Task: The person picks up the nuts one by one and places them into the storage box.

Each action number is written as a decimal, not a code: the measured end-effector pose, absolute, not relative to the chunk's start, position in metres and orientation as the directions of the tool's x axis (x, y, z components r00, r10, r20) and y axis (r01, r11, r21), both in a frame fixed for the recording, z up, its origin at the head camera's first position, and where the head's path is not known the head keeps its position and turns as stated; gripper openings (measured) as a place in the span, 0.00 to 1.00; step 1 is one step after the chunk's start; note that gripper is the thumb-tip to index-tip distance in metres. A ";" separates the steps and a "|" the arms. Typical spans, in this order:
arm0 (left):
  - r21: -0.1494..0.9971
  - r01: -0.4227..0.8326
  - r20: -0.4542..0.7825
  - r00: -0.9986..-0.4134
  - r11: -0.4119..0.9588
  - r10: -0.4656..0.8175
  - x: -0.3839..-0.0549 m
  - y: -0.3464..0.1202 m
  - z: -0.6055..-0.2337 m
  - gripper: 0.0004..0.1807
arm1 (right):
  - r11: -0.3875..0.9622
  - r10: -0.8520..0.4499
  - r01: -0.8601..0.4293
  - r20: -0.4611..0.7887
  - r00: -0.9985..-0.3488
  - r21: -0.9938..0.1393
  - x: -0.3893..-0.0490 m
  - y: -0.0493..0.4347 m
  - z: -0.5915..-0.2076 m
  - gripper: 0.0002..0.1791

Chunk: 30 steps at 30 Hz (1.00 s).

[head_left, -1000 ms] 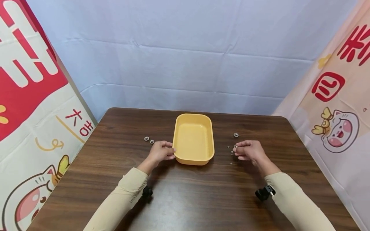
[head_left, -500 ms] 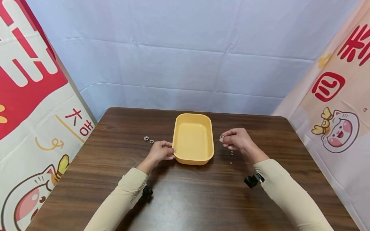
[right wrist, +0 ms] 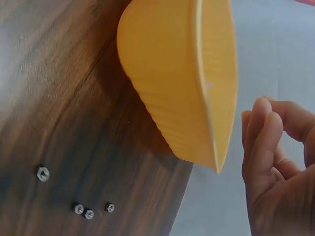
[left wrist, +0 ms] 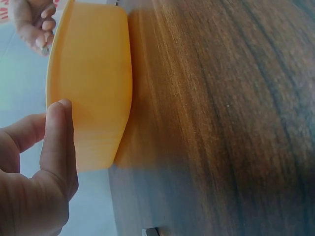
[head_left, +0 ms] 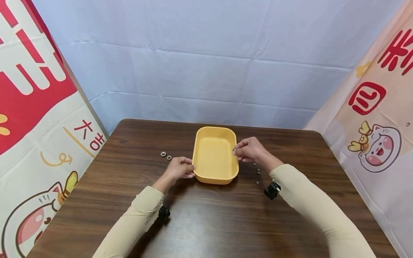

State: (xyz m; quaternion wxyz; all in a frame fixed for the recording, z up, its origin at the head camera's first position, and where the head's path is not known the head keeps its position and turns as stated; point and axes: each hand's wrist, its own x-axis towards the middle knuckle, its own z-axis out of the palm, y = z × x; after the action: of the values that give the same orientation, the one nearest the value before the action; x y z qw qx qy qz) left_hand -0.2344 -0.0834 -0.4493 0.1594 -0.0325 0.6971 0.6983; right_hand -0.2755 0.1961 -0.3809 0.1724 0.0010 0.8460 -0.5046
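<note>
A yellow rectangular tray (head_left: 213, 157) stands mid-table. My left hand (head_left: 176, 169) pinches its left rim, fingers against the outer wall as the left wrist view shows. Over the tray's right rim, my right hand (head_left: 251, 149) pinches a small metal nut (left wrist: 45, 50) between its fingertips. In the right wrist view the fingers (right wrist: 268, 132) hide that nut. Several tiny nuts (right wrist: 43, 173) lie on the table right of the tray. Left of it lie two larger nuts, one hex nut (head_left: 163, 154) and a smaller nut (head_left: 169, 157) beside it.
The dark wooden table (head_left: 206, 222) ends at a pale cloth backdrop (head_left: 200, 71). Printed banners hang at both sides. Small black wrist cameras (head_left: 271, 190) sit under the forearms.
My right hand has lifted a nut from the table and carried it left to the tray's right rim. My left hand keeps its hold on the tray.
</note>
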 end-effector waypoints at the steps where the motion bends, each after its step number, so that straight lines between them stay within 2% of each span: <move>1: 0.963 -0.268 -0.268 -0.947 0.021 0.179 -0.235 -0.083 -0.449 0.17 | 0.502 -0.182 0.167 -0.292 -0.939 -0.848 -0.277 0.194 -0.381 0.13; 13: 0.976 -0.218 -0.217 -0.957 0.013 0.194 -0.234 -0.082 -0.452 0.11 | 0.618 -0.224 0.111 -0.310 -0.924 -0.778 -0.288 0.164 -0.395 0.08; 18: 0.965 -0.262 -0.263 -0.950 0.027 0.171 -0.236 -0.080 -0.453 0.12 | 0.664 -0.242 0.063 -0.293 -0.925 -0.745 -0.287 0.153 -0.405 0.05; 30: 0.963 -0.268 -0.271 -0.953 0.035 0.139 -0.237 -0.083 -0.453 0.13 | 0.782 -0.311 -0.052 -0.316 -0.896 -0.622 -0.292 0.139 -0.413 0.03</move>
State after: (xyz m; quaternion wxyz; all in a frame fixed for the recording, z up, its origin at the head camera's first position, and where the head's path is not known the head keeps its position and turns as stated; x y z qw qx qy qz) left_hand -0.2370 -0.0831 -0.4534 0.1469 -0.0459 0.7043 0.6930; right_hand -0.2916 0.1387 -0.4132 0.2050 -0.0986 0.9213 -0.3154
